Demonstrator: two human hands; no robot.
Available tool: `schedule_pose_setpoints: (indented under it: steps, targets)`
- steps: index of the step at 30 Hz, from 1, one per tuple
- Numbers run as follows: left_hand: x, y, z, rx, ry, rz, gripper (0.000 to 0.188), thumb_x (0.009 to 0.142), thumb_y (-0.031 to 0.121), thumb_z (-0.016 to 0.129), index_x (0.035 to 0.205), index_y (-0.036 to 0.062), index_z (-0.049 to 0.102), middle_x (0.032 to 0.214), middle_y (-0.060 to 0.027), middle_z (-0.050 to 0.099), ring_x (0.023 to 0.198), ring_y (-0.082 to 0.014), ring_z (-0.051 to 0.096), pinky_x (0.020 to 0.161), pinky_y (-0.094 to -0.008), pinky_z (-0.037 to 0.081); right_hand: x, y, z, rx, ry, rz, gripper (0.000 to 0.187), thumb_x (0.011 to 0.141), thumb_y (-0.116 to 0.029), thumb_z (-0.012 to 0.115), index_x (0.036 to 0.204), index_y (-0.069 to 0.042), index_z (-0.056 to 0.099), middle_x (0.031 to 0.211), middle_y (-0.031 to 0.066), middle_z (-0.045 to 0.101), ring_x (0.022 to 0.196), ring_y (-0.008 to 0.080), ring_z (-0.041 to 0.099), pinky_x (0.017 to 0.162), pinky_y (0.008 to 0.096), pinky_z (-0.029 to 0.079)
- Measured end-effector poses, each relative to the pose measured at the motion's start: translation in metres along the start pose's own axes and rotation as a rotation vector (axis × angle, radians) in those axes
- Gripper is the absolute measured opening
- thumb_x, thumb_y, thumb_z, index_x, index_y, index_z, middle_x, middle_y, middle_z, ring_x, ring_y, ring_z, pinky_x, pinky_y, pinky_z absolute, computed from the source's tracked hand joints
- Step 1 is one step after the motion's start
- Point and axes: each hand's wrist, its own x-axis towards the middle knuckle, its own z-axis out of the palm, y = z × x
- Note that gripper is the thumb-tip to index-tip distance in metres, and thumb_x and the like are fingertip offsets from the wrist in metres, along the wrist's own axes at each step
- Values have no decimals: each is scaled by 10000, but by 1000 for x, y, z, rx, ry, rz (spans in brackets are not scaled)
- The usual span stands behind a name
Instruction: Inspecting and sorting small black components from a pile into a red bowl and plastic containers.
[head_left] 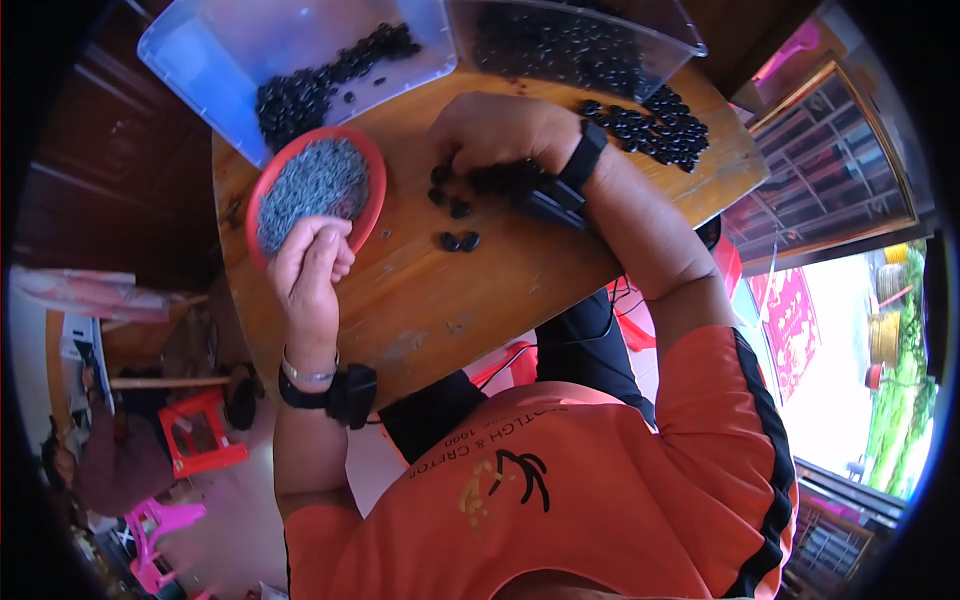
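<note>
My left hand (312,265) is at the near rim of a red bowl (377,180), its thumb and fingers pinched together. Whatever the pinch holds is too small or hidden to make out. Inside the bowl lies a heap of small grey, thin metal-looking pieces (312,190). My right hand (505,132) is curled with knuckles up over the wooden table (420,310), beside several small glossy black rounded pieces (458,207). Its fingertips are mostly hidden, so what they grip cannot be seen. Two more black pieces (460,241) lie nearer to me.
A clear bluish plastic bin (430,70) with black pieces stands at the far left of the table. Another clear bin (660,60) with more stands at the far right, beside a loose pile of black pieces (665,130). A red stool (200,435) is on the floor at left.
</note>
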Motion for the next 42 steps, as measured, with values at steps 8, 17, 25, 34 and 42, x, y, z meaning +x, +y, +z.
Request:
schedule_pose_setpoints:
  steps: [8,17,25,34,42]
  targets:
    - [2,-1,-8,-20,60,-1,173,908,128,500,856,10,615,645,18,535,571,-26,431,518,-173,332,2,1,0,76,77,229,150,706,-106,616,834,-33,647,772,130,638,749,277,617,669,347,477]
    - [-1,-3,-1,-13,7,9,181,914,142,501,860,12,616,646,18,540,574,-29,439,521,-173,338,-4,-10,-4,-207,123,291,160,704,-182,631,809,-64,659,769,121,632,765,295,610,673,372,474]
    - [0,-4,-1,0,11,6,177,910,142,504,854,18,616,645,20,541,577,-29,443,523,-174,341,-1,-32,-6,-121,20,232,189,672,-231,644,751,-61,667,718,133,628,762,309,612,674,390,478]
    - [0,-4,1,5,3,24,166,905,126,503,858,19,621,646,23,541,576,-29,444,520,-174,339,6,-30,4,-116,36,245,134,701,-161,610,754,-51,664,702,144,627,732,321,615,664,400,477]
    - [-1,-5,-2,-21,-4,15,158,899,109,505,860,9,621,648,20,544,574,-29,444,520,-169,341,5,-29,6,-16,7,250,186,722,-172,634,866,-58,669,810,115,658,780,294,624,697,369,482]
